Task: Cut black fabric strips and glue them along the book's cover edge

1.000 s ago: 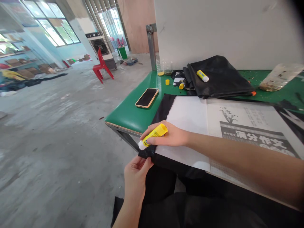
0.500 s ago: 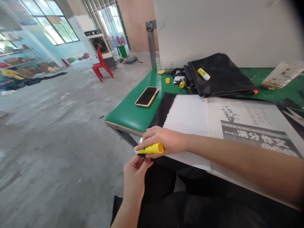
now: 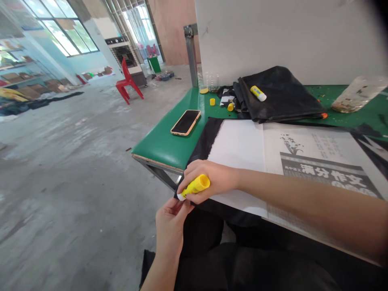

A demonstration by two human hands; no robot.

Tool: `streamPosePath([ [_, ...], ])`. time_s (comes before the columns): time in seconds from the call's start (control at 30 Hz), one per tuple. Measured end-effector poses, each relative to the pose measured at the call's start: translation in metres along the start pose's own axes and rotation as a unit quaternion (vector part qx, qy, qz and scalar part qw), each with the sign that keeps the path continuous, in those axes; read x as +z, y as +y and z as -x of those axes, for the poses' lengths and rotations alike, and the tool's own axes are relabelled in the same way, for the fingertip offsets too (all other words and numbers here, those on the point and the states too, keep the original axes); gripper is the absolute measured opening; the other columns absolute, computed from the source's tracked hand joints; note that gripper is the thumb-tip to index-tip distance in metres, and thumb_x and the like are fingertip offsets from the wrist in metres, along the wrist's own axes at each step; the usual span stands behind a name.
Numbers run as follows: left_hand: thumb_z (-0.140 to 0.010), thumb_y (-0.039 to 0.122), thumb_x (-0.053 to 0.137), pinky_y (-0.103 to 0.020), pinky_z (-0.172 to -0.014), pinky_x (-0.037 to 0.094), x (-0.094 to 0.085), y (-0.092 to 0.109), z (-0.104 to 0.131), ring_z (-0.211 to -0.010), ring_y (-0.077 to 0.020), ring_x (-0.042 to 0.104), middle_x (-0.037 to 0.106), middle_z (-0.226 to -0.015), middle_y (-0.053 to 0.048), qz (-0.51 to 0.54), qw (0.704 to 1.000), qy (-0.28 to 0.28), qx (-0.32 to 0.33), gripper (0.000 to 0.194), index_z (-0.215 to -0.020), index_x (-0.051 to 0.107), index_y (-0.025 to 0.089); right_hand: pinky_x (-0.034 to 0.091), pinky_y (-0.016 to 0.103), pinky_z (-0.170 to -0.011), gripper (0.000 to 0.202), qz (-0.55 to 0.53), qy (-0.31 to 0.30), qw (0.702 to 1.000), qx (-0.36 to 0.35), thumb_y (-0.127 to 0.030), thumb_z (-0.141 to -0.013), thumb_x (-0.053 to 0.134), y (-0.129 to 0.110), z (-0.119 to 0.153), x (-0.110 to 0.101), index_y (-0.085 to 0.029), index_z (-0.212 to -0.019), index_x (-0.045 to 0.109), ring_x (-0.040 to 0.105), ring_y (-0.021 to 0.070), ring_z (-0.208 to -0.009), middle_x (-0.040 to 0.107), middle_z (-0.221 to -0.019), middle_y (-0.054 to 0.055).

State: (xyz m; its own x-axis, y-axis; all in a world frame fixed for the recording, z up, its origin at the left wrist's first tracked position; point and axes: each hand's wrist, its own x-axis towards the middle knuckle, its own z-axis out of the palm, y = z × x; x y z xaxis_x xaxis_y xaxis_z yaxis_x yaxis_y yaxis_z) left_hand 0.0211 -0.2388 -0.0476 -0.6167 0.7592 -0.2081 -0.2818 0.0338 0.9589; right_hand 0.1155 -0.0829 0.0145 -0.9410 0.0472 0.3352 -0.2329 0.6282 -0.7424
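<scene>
Left hand point(image 3: 169, 226): thumb and fingertips pinching the near-left corner of the black cloth point(image 3: 211, 133).
Right hand point(image 3: 216, 174): fingers closed around a yellow glue stick point(image 3: 198, 185), white end at that corner, label mostly covered.
White sheet point(image 3: 238, 147): on the black cloth, next to the printed page.
Printed page point(image 3: 321, 171): 满分作文 in big pale characters on a dark band; smaller print unclear.
Phone point(image 3: 185, 122): on the green table point(image 3: 154, 143), screen dark.
Spare glue stick point(image 3: 258, 93): on the folded black cloth point(image 3: 285, 103), label unreadable.
Clear tub point(image 3: 359, 95): brownish bits low inside.
Clear jars point(image 3: 214, 83): beyond the phone, contents indistinct.
Green bin point(image 3: 154, 64): on the floor, far back.
</scene>
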Motion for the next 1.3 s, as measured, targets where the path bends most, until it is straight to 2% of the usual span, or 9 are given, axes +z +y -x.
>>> streamPosePath([
  [0.1,-0.064,0.025,0.076,-0.022,-0.071,0.052,0.0,0.001,-0.001,-0.076,-0.0148,0.064,0.071,-0.078,-0.002,0.005,1.0,-0.011,-0.006,0.024,-0.085,0.071,0.014,0.039,0.028,-0.083,0.025,0.089,-0.042,0.993,-0.06,-0.029,-0.076,0.062,0.005,-0.001,0.004,-0.021,-0.1,0.068,0.057,0.0121,-0.078,0.062,-0.082,0.001],
  [0.2,-0.062,0.028,0.078,-0.021,-0.068,0.053,0.002,0.003,0.0,-0.074,-0.0149,0.064,0.071,-0.077,-0.002,0.015,1.0,0.004,-0.015,0.026,-0.083,0.071,0.014,0.037,0.03,-0.085,0.031,0.115,-0.047,0.991,-0.055,-0.032,-0.08,0.061,0.004,-0.002,0.005,-0.023,-0.109,0.064,0.057,0.0136,-0.084,0.061,-0.094,0.003],
  [0.4,-0.064,0.026,0.076,-0.022,-0.068,0.053,0.004,0.002,0.003,-0.072,-0.0136,0.064,0.071,-0.075,-0.001,0.007,1.0,0.012,-0.015,0.025,-0.085,0.071,0.014,0.044,0.023,-0.072,0.028,-0.09,0.083,0.989,0.087,-0.032,-0.082,0.058,-0.011,-0.001,-0.007,-0.016,-0.104,0.066,0.059,0.0129,-0.083,0.065,-0.095,0.004],
  [0.5,-0.066,0.026,0.075,-0.024,-0.071,0.054,0.002,0.0,0.002,-0.074,-0.0146,0.065,0.071,-0.076,-0.001,0.002,1.0,0.004,-0.016,0.024,-0.086,0.071,0.014,0.046,0.021,-0.067,0.024,-0.142,0.091,0.978,0.124,-0.029,-0.081,0.056,-0.012,0.001,-0.01,-0.014,-0.096,0.068,0.06,0.0127,-0.079,0.068,-0.09,0.003],
  [0.6,-0.066,0.027,0.076,-0.024,-0.07,0.054,0.001,0.001,0.002,-0.074,-0.0145,0.064,0.07,-0.077,-0.002,-0.004,1.0,-0.003,-0.013,0.025,-0.086,0.071,0.015,0.046,0.022,-0.07,0.019,-0.077,0.042,0.994,0.072,-0.025,-0.076,0.059,-0.006,0.0,-0.004,-0.016,-0.09,0.069,0.06,0.0125,-0.076,0.068,-0.086,0.002],
  [0.77,-0.06,0.03,0.079,-0.02,-0.065,0.052,0.006,0.007,0.003,-0.064,-0.0113,0.061,0.066,-0.064,0.001,0.004,1.0,0.017,0.003,0.021,-0.066,0.068,0.013,0.043,0.025,-0.074,0.021,0.088,-0.004,0.995,-0.037,-0.032,-0.078,0.06,0.002,-0.002,0.006,-0.018,-0.091,0.069,0.057,0.0127,-0.073,0.065,-0.082,0.002],
  [1.0,-0.062,0.029,0.077,-0.021,-0.068,0.052,0.009,0.007,0.005,-0.08,-0.0168,0.064,0.072,-0.083,-0.003,-0.005,1.0,0.005,-0.002,0.029,-0.086,0.071,0.014,0.041,0.026,-0.076,0.032,0.144,-0.032,0.987,-0.065,-0.032,-0.081,0.06,0.003,-0.001,0.004,-0.02,-0.111,0.062,0.057,0.0128,-0.08,0.059,-0.095,0.005],
  [1.2,-0.068,0.027,0.074,-0.025,-0.074,0.053,0.008,0.002,0.006,-0.08,-0.017,0.065,0.072,-0.085,-0.002,-0.022,1.0,-0.003,0.005,0.027,-0.092,0.07,0.015,0.044,0.023,-0.076,0.03,-0.037,0.096,0.994,0.042,-0.03,-0.081,0.058,-0.01,0.002,-0.002,-0.015,-0.106,0.065,0.059,0.012,-0.082,0.063,-0.095,0.004],
  [1.3,-0.066,0.026,0.074,-0.027,-0.075,0.053,0.008,0.002,0.006,-0.08,-0.0178,0.065,0.072,-0.084,-0.002,-0.012,1.0,0.011,-0.001,0.028,-0.092,0.07,0.015,0.045,0.02,-0.067,0.025,-0.13,0.095,0.982,0.094,-0.028,-0.081,0.056,-0.014,0.003,-0.007,-0.014,-0.098,0.067,0.06,0.0116,-0.076,0.067,-0.087,0.003],
])
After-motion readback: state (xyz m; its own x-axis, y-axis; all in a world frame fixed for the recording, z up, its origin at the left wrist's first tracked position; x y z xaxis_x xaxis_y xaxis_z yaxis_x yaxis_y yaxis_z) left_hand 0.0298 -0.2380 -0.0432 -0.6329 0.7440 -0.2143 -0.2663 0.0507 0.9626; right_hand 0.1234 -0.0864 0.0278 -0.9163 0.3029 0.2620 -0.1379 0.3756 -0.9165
